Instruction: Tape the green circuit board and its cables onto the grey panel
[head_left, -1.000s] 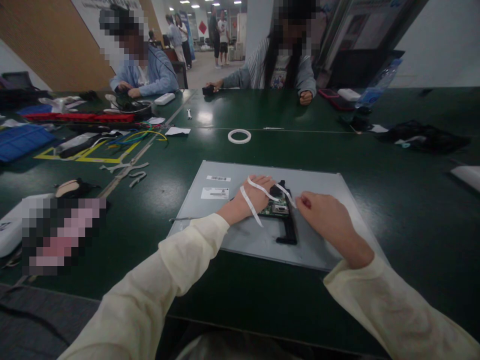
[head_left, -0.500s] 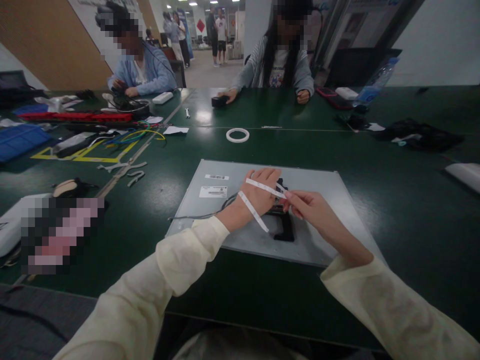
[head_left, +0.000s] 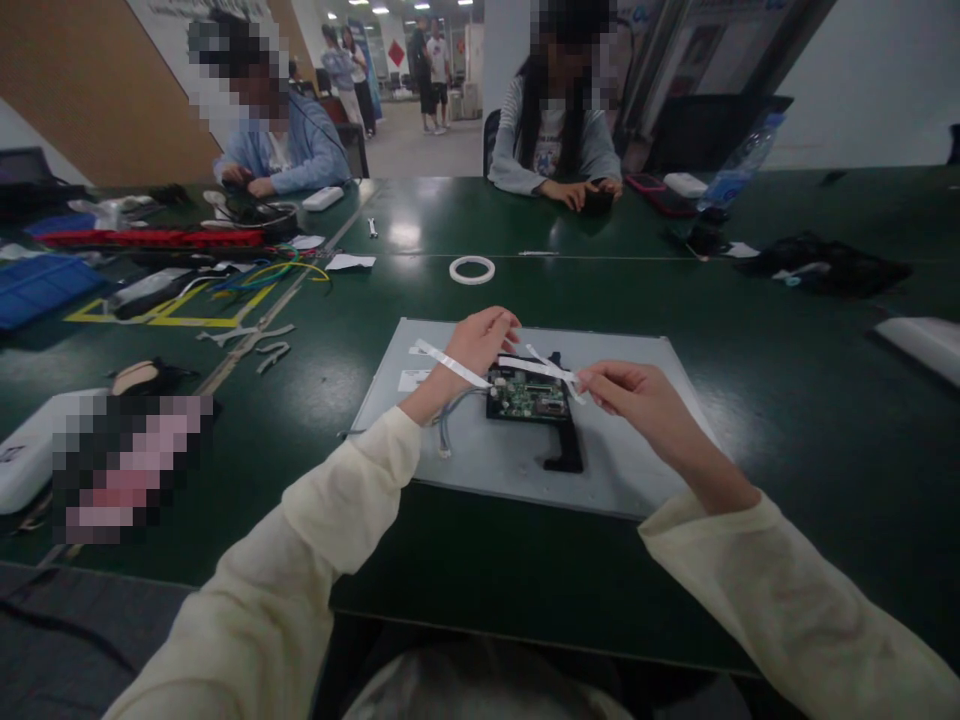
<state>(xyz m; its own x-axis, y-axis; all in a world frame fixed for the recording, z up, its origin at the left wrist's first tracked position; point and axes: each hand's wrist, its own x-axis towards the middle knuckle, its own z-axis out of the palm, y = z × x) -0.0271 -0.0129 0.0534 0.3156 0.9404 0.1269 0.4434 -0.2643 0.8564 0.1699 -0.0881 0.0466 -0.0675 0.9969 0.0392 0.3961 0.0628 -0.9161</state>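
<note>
A pale flat metal panel [head_left: 465, 470] lies before me, with a green circuit board [head_left: 529, 395] in a black bracket [head_left: 568, 450] on it. Thin grey cables [head_left: 444, 430] run from the board's left side. My left hand [head_left: 480, 345] hovers at the board's upper left, holding nothing visible, fingers loosely bent and apart. Across its back a strip of white tape [head_left: 452, 364] clings. My right hand [head_left: 626, 390], right of the board, pinches another white tape strip [head_left: 534, 369] that stretches toward my left hand; a short piece crosses it near the fingertips.
A roll of white tape [head_left: 472, 270] lies beyond the panel. To the left are tangled wires [head_left: 281, 270], a blue tray [head_left: 45, 288], scraps [head_left: 247, 335] and a small wrench [head_left: 373, 228]. Two people sit across the table. A water bottle [head_left: 742, 165] stands far right.
My left hand has shifted left and up off the board, uncovering it. The tape in my right hand has come away from the left hand's back. The person opposite has drawn a black object closer.
</note>
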